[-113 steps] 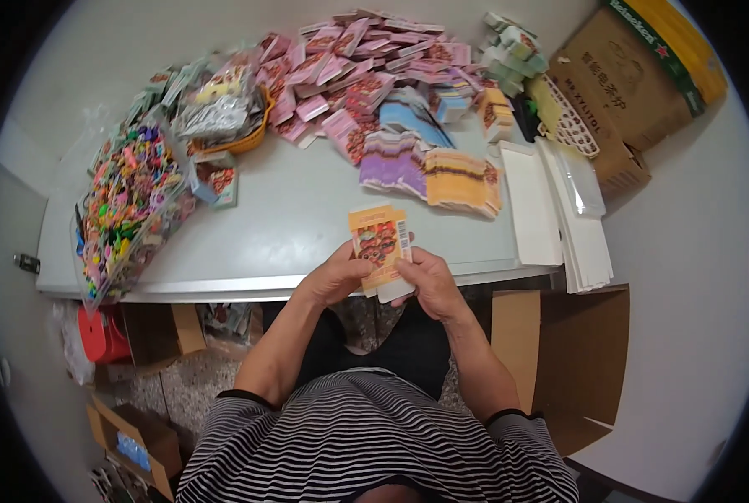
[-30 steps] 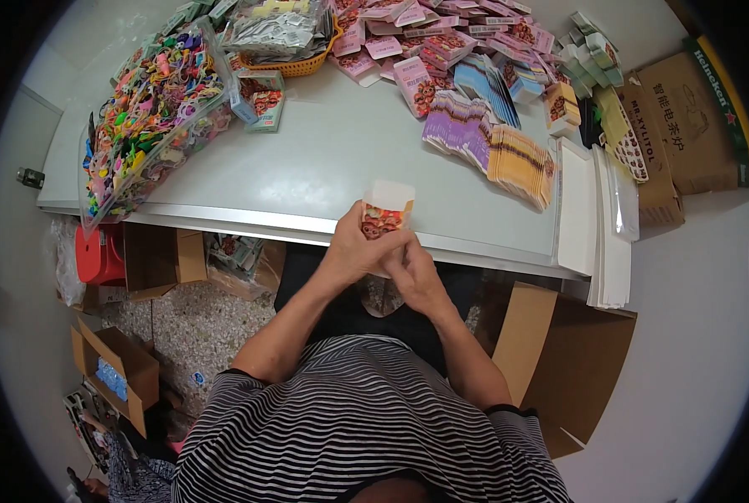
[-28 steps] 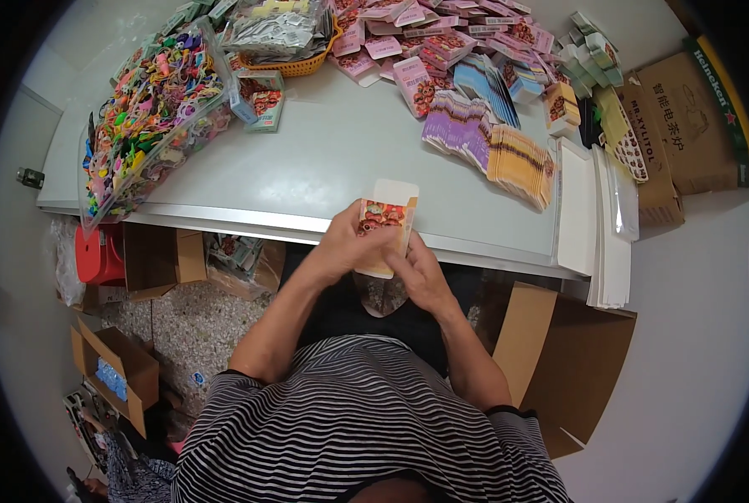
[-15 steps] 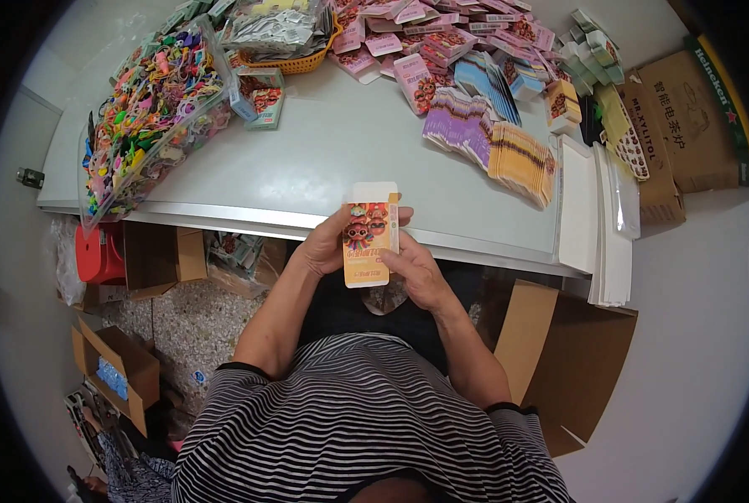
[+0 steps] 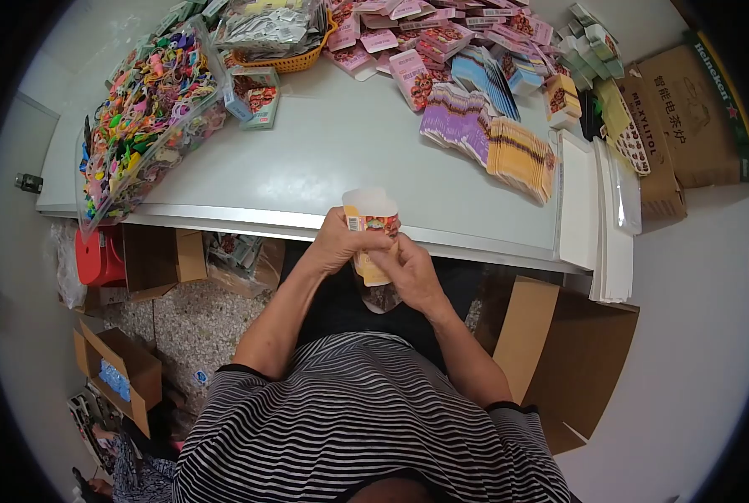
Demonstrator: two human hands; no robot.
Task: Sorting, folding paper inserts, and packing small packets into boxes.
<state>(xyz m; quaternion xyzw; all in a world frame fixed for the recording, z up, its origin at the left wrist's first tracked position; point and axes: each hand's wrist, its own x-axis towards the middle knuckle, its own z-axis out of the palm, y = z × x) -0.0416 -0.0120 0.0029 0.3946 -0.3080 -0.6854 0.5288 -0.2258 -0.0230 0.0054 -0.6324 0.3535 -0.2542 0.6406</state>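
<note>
A small yellow and white printed card packet (image 5: 372, 216) stands upright just over the near edge of the white table (image 5: 341, 168). My left hand (image 5: 343, 243) grips its left side and lower half. My right hand (image 5: 410, 272) pinches the packet's bottom right, where a clear plastic bag (image 5: 380, 295) hangs below the card. Both hands are close together above my lap.
Fanned stacks of purple and orange cards (image 5: 492, 138) lie right of centre, pink packets (image 5: 425, 42) at the back, a clear bag of colourful small items (image 5: 144, 113) on the left, an orange basket (image 5: 286, 33), white sheets (image 5: 597, 210) and cardboard boxes (image 5: 685, 126) at right. More boxes stand under the table.
The packet has been turned and lifted in my hands over the last second; the clear bag now hangs below the card. My hands stay at the table's near edge.
</note>
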